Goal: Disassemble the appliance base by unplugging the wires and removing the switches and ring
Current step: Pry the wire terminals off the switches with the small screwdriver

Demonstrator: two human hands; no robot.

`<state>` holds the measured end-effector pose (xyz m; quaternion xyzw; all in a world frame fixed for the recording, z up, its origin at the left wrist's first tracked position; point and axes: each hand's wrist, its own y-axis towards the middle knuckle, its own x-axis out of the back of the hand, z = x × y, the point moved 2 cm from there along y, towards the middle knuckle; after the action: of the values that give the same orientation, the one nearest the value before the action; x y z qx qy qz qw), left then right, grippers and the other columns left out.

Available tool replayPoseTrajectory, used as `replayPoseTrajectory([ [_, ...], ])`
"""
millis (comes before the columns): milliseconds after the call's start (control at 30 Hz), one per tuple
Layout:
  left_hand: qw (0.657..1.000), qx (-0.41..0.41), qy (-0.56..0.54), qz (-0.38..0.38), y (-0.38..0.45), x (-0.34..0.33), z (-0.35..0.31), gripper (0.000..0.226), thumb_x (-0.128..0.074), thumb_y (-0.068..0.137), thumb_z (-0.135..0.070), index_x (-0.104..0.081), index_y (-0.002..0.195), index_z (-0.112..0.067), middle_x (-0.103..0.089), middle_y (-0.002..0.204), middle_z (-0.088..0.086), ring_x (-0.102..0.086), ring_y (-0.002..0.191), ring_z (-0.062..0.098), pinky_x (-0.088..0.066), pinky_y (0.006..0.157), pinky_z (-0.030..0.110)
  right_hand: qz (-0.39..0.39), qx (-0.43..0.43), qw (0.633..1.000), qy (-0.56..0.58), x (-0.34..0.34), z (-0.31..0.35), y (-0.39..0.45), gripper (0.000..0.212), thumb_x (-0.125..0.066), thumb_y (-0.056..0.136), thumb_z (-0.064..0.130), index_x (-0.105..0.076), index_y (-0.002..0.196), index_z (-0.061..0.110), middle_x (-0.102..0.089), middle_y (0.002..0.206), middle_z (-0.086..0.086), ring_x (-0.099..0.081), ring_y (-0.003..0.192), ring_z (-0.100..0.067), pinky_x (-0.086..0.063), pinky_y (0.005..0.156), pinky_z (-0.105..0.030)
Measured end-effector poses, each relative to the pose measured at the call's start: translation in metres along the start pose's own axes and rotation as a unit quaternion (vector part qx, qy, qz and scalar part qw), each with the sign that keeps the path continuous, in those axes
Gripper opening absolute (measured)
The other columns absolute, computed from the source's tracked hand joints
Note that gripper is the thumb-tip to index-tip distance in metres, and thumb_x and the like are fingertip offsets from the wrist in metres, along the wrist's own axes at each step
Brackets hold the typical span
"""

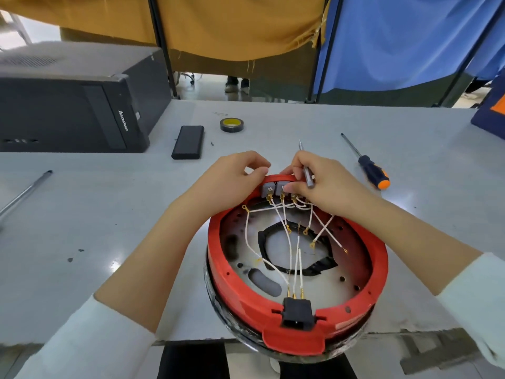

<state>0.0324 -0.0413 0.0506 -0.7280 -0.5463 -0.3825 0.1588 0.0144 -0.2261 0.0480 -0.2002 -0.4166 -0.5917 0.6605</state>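
The round appliance base with its red ring (378, 258) lies upside down at the table's front edge. Two grey switches (273, 188) sit in the ring's far wall, and several white wires (284, 222) with brass terminals run from them across the metal plate to a black power socket (297, 313) at the near side. My left hand (232, 177) grips the red ring's far rim beside the switches. My right hand (314, 184) holds a thin grey screwdriver (307, 175) while its fingertips touch the switch terminals.
A black and orange screwdriver (369, 168) lies to the right. A black power bank (188, 142), a roll of black tape (231, 125) and a black computer case (71, 102) are at the back left. A metal rod (26, 192) lies far left.
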Motion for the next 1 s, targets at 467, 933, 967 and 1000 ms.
replayPoseTrajectory([
  [467, 0.999, -0.005, -0.001, 0.043, -0.036, -0.01, -0.004, 0.037, -0.059, 0.082, -0.054, -0.068, 0.06, -0.025, -0.048, 0.122, -0.016, -0.047, 0.106, -0.009, -0.034, 0.085, 0.015, -0.05, -0.046, 0.998, -0.003, 0.003, -0.009, -0.007, 0.036, -0.075, 0.079, 0.03, -0.041, 0.068, 0.027, -0.063, 0.078, 0.005, -0.056, 0.068, -0.015, -0.039, 0.055, -0.024],
  [933, 0.998, -0.045, -0.036, 0.031, -0.04, -0.01, -0.007, 0.027, -0.06, 0.085, -0.046, -0.075, 0.07, -0.031, -0.049, 0.126, -0.022, -0.048, 0.107, -0.012, -0.037, 0.091, 0.014, -0.041, -0.092, 0.992, 0.071, 0.013, -0.008, -0.007, 0.033, -0.076, 0.079, 0.018, -0.044, 0.071, 0.022, -0.071, 0.102, -0.009, -0.066, 0.091, -0.031, -0.053, 0.082, -0.045],
  [967, 0.997, -0.052, -0.01, 0.049, -0.04, -0.009, -0.008, 0.025, -0.063, 0.084, -0.046, -0.075, 0.068, -0.031, -0.046, 0.13, -0.026, -0.047, 0.109, -0.012, -0.037, 0.09, 0.016, -0.04, -0.087, 0.993, 0.064, 0.013, -0.009, -0.008, 0.032, -0.074, 0.08, 0.018, -0.044, 0.071, 0.022, -0.07, 0.104, -0.011, -0.065, 0.094, -0.03, -0.052, 0.084, -0.044],
  [1000, 0.996, -0.063, 0.023, 0.065, -0.04, -0.01, -0.008, 0.023, -0.065, 0.083, -0.046, -0.076, 0.069, -0.032, -0.042, 0.134, -0.027, -0.044, 0.111, -0.01, -0.037, 0.091, 0.019, -0.039, -0.081, 0.994, 0.057, 0.013, -0.009, -0.008, 0.031, -0.073, 0.081, 0.018, -0.044, 0.071, 0.022, -0.07, 0.104, -0.011, -0.065, 0.096, -0.027, -0.051, 0.085, -0.041],
])
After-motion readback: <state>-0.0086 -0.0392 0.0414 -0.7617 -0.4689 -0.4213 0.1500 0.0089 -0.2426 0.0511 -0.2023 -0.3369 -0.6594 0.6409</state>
